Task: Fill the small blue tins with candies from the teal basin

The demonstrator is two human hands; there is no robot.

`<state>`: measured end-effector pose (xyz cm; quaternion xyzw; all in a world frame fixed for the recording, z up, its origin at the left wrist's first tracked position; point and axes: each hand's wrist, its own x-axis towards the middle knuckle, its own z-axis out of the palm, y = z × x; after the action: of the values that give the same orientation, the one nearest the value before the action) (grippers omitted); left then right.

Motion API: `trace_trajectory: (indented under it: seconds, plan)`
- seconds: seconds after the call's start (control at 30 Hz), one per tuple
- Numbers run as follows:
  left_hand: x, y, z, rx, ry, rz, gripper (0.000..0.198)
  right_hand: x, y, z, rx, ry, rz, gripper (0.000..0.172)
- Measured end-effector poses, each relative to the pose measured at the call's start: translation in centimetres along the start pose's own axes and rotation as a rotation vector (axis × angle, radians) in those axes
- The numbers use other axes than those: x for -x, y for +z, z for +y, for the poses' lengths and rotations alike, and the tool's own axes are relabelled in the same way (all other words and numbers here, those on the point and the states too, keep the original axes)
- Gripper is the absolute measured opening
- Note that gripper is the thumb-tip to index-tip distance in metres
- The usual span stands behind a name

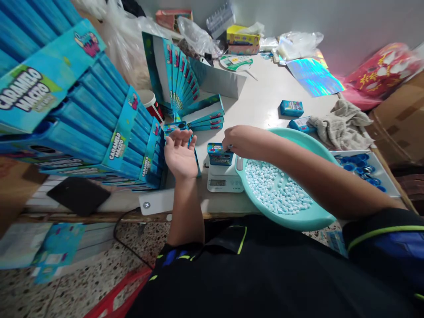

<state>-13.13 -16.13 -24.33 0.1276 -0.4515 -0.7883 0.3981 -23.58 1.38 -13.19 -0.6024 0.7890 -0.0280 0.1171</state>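
Observation:
A small blue box (220, 155) stands on the white digital scale (225, 182). My right hand (241, 139) is at the box's top right corner, its fingers closed; what they hold, if anything, is hidden. To the left, my left hand (181, 155) is palm up with its fingers apart, holding nothing. Right of the scale, under my right forearm, a turquoise basin (281, 221) holds many pale blue and white candies (274, 187). Behind my left hand lie flat blue cartons (205, 115), next to a fan of folded ones (182, 75).
Tall stacks of blue display boxes (89, 106) fill the left side. Two small blue boxes, one in front (292, 108), lie near a grey cloth (342, 123). A tray of blue caps (362, 170) sits right. A white power bank (156, 202) with a cable lies at the front edge.

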Motion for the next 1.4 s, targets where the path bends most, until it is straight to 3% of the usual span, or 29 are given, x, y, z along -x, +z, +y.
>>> trace_trajectory:
  seconds: [0.17,0.23,0.33,0.4,0.47,0.53,0.7,0.8,0.87,0.97,1.03,1.07,1.17,1.27,1.33,1.4]
  plan:
    - [-0.1,0.7,0.4,0.092,-0.036,0.090,0.035,1.9,-0.5,-0.5,-0.070,0.038,0.135,0.055]
    - [-0.3,0.8,0.5,0.130,-0.049,0.135,0.028,3.7,-0.2,0.0,-0.093,0.124,0.190,0.053]
    - [-0.5,0.7,0.5,0.155,-0.068,0.121,0.021,6.8,1.9,1.6,-0.092,0.383,0.073,0.038]
    - [-0.6,0.5,0.3,0.160,-0.069,0.079,0.018,8.8,4.3,2.5,-0.157,0.460,-0.074,0.053]
    - [-0.6,0.5,0.2,0.165,-0.060,0.069,0.020,10.5,6.8,2.9,-0.311,0.353,-0.174,0.077]
    - [-0.5,0.6,0.2,0.170,-0.058,0.081,0.021,11.7,8.9,2.6,-0.415,0.227,-0.239,0.090]
    - [-0.2,0.9,0.3,0.166,-0.065,0.091,0.021,13.2,10.4,0.9,-0.449,0.100,-0.253,0.092]
    - [0.0,0.8,0.1,0.020,-0.001,-0.045,0.033,13.5,10.3,0.3,-0.409,0.084,-0.220,0.077]
    - [0.2,0.6,-0.2,-0.175,0.050,-0.234,0.051,13.4,10.2,0.1,-0.408,0.064,-0.230,0.066]
    - [0.6,0.3,-0.7,-0.549,0.015,-0.545,0.084,13.2,10.2,0.0,-0.400,0.056,-0.278,0.060]
    - [0.7,0.4,-0.9,-0.743,-0.031,-0.630,0.082,13.1,10.3,0.0,-0.401,0.075,-0.316,0.060]
    - [0.8,0.5,-0.9,-0.789,-0.024,-0.609,0.078,13.2,10.4,0.0,-0.410,0.085,-0.331,0.059]
    - [1.4,1.8,-0.4,-0.684,0.120,-0.396,0.078,13.5,10.6,-0.2,-0.433,0.118,-0.383,0.047]
    - [3.4,4.8,0.5,-0.499,0.261,-0.224,0.070,13.9,10.5,-0.4,-0.438,0.187,-0.468,0.041]
    - [5.4,7.5,0.7,-0.496,0.256,-0.243,0.060,14.1,10.3,-0.4,-0.448,0.214,-0.523,0.037]
    - [7.3,10.1,0.2,-0.520,0.185,-0.349,0.055,14.3,10.1,-0.5,-0.464,0.200,-0.532,0.033]
